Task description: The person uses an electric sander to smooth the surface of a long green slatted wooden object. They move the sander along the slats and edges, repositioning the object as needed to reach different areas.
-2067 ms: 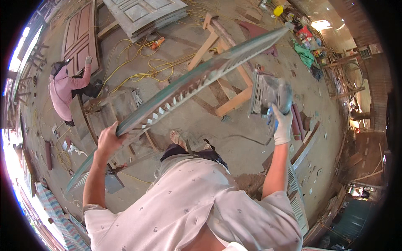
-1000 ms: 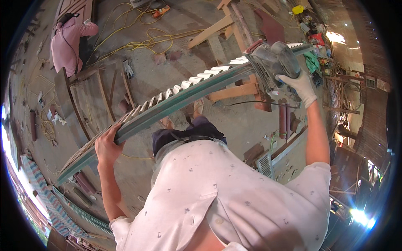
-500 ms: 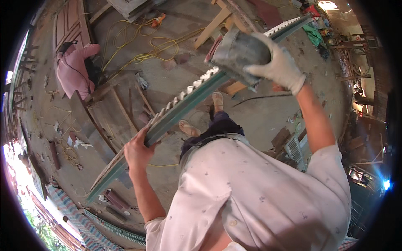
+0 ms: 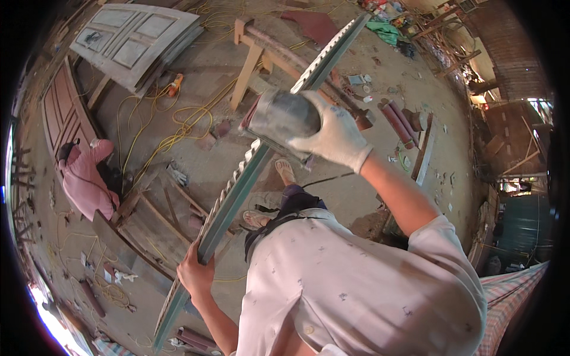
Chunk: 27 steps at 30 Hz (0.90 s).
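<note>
Stretching slantwise above the floor, the long greenish board (image 4: 237,184) has a notched, toothed edge. Left hand (image 4: 195,274) fingers clench its lower part; gloved right hand (image 4: 332,135) grips a grey sander (image 4: 279,121) against the board.

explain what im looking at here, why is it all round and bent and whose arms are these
The picture comes from a wide fisheye camera worn on a person's head, looking down, so straight edges bend near the rim. The pale shirt and both arms belong to the wearer. The bare left hand grips a long green carved wooden board with a scalloped edge, which runs from lower left to upper right. The right hand, in a white glove, presses a grey power sander onto that board. Below is a dusty workshop floor with a wooden sawhorse, yellow cables, panelled doors and red posts. At the left another person in pink crouches at work.
</note>
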Tool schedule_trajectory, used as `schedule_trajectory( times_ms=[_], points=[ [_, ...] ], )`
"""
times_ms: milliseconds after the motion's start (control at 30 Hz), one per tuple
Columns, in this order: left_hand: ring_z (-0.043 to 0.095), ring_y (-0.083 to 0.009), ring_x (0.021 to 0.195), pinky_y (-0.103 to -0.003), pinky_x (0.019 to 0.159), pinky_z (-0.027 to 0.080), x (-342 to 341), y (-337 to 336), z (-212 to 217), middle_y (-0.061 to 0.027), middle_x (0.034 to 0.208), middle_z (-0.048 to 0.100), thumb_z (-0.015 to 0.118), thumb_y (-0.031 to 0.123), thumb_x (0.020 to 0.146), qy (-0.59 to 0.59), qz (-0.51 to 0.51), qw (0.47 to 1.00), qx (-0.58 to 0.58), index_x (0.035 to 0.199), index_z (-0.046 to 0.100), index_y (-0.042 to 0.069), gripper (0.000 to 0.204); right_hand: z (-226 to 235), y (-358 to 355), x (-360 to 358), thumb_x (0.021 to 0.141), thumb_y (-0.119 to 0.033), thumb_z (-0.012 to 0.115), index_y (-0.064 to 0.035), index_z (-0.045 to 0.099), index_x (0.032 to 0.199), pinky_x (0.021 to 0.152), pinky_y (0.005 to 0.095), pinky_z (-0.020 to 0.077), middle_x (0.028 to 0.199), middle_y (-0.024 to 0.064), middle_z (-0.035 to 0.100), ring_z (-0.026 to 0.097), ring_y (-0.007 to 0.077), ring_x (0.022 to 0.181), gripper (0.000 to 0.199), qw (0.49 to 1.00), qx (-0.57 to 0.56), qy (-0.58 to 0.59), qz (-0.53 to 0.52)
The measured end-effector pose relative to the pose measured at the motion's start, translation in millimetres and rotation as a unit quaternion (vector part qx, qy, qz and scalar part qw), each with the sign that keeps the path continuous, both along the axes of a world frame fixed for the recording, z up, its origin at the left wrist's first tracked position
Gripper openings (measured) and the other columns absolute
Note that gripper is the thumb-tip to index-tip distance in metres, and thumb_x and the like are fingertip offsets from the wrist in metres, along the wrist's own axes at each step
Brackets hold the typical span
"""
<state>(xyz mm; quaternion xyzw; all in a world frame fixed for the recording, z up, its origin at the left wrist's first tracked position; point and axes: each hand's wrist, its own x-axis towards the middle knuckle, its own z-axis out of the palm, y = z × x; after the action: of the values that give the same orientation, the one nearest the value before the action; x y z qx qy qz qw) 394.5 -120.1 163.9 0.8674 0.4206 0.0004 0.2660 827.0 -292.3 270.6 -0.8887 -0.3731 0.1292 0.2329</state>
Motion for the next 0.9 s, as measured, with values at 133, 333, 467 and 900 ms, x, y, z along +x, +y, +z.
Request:
schedule_trajectory(
  times_ms=[133,333,467,900],
  points=[
    [0.08,-0.0391,0.102,-0.045,0.088,0.063,4.4,-0.3,2.3,-0.0179,0.117,0.082,0.09,0.011,0.075,0.023,0.025,0.999,-0.019,0.133,0.08,0.009,0.059,11.6,-2.9,85.6,0.078,-0.048,0.092,0.0071,0.044,0.164,0.119,0.0463,0.053,0.145,0.0317,0.07,0.07,0.0427,0.135,0.113,0.997,-0.014,0.007,-0.078],
    [0.08,-0.0399,0.11,-0.046,0.095,0.062,1.2,-2.6,-9.9,-0.0188,0.123,0.082,0.088,0.008,0.072,0.042,0.043,0.998,-0.022,0.131,0.079,0.005,0.06,5.0,-16.4,236.5,0.074,-0.043,0.098,0.0035,0.054,0.159,0.117,0.0419,0.0528,0.144,0.023,0.071,0.07,0.0324,0.134,0.106,0.989,0.042,-0.002,-0.143],
    [0.078,-0.0407,0.116,-0.046,0.1,0.061,-3.6,-5.6,-13.7,-0.0193,0.127,0.081,0.088,0.006,0.07,0.044,0.049,0.998,-0.017,0.131,0.079,0.004,0.061,-8.2,-33.4,342.6,0.076,-0.048,0.097,0.009,0.043,0.166,0.121,0.0431,0.0502,0.157,0.0294,0.062,0.063,0.037,0.144,0.119,0.983,0.042,-0.061,-0.168],
    [0.069,-0.0317,0.131,-0.049,0.108,0.052,74.4,-44.0,-24.2,-0.007,0.147,0.071,0.088,0.01,0.085,-0.006,-0.043,0.986,0.163,0.164,0.059,0.02,0.085,-1.7,-37.1,244.8,0.076,-0.043,0.095,0.0012,0.055,0.157,0.116,0.045,0.0554,0.144,0.0242,0.072,0.071,0.0356,0.133,0.1,0.994,0.042,-0.019,-0.1]
  ],
)
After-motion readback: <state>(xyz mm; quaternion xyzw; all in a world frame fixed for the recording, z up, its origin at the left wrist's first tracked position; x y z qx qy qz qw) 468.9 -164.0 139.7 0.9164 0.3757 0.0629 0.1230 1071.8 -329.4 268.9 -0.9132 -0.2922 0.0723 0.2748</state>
